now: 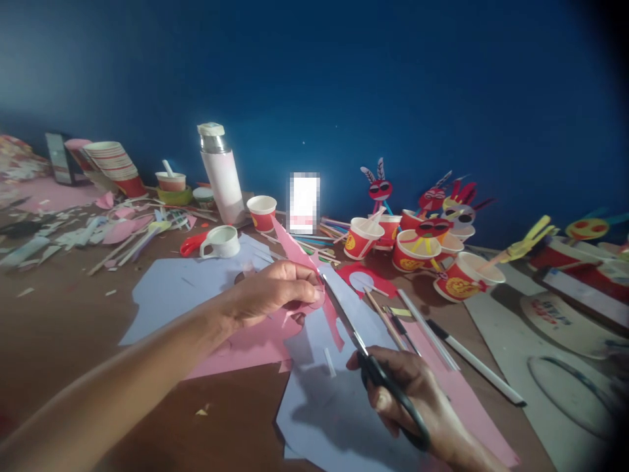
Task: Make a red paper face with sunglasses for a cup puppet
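Observation:
Pinched in the fingers of my left hand (280, 292) is a piece of pink paper (291, 244), held above the table. A long strip of it hangs down on the right side. My right hand (407, 387) is closed round the black handles of a pair of scissors (350, 321). The scissor blades point up and left, and their tips reach the pink paper beside my left fingertips. Under both hands lie pale blue paper sheets (324, 406) and a larger pink sheet (236, 354).
Red paper cups (363, 237) with paper figures stand at the right. A white flask (223, 183), a white mug-like lid (221, 241) and a lit phone (304, 203) are at the back. Paper scraps (73, 236) litter the left. A marker (476, 364) lies right of my hand.

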`<action>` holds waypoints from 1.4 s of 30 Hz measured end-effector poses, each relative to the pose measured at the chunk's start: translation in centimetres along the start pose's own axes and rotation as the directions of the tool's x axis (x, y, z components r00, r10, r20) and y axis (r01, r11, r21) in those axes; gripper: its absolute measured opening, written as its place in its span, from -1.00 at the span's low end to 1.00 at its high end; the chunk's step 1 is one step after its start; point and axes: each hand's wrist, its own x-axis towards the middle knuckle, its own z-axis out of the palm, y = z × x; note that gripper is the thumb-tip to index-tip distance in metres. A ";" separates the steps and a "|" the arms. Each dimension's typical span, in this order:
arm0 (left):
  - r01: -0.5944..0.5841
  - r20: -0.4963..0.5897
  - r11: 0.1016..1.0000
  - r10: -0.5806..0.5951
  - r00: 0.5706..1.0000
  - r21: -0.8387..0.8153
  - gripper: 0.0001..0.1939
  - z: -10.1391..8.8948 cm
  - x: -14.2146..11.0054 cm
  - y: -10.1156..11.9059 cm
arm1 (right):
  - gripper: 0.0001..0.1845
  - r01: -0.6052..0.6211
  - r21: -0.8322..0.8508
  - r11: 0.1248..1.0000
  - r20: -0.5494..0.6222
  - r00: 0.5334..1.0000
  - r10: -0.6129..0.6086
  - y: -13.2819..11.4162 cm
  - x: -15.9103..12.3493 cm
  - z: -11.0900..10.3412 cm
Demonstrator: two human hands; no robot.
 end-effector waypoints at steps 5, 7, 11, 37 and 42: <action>-0.018 -0.035 1.000 0.017 0.999 -0.023 -0.84 -0.1 0.2 0.1 | -0.47 0.024 -0.006 1.000 -0.038 0.999 -0.025 -0.1 0.1 -0.1; -0.040 -0.063 0.998 0.037 0.997 -0.042 -0.86 -0.1 0.2 0.2 | -0.46 0.036 -0.012 0.999 -0.050 0.998 -0.037 0.0 0.3 -0.2; -0.069 -0.077 0.997 0.068 0.995 -0.019 -0.85 0.0 0.2 0.2 | -0.46 0.044 -0.036 0.998 -0.073 0.996 -0.047 0.1 0.4 -0.4; 0.035 -0.121 0.999 -0.033 0.992 0.014 -0.87 0.9 -0.2 0.9 | -0.60 0.046 -0.123 0.991 0.072 0.997 -0.037 0.0 0.2 -0.7; 0.016 -0.084 1.000 -0.016 0.996 -0.004 -0.92 1.0 -0.1 0.6 | -0.43 0.003 -0.062 0.998 0.063 0.998 0.001 -0.3 0.1 -0.4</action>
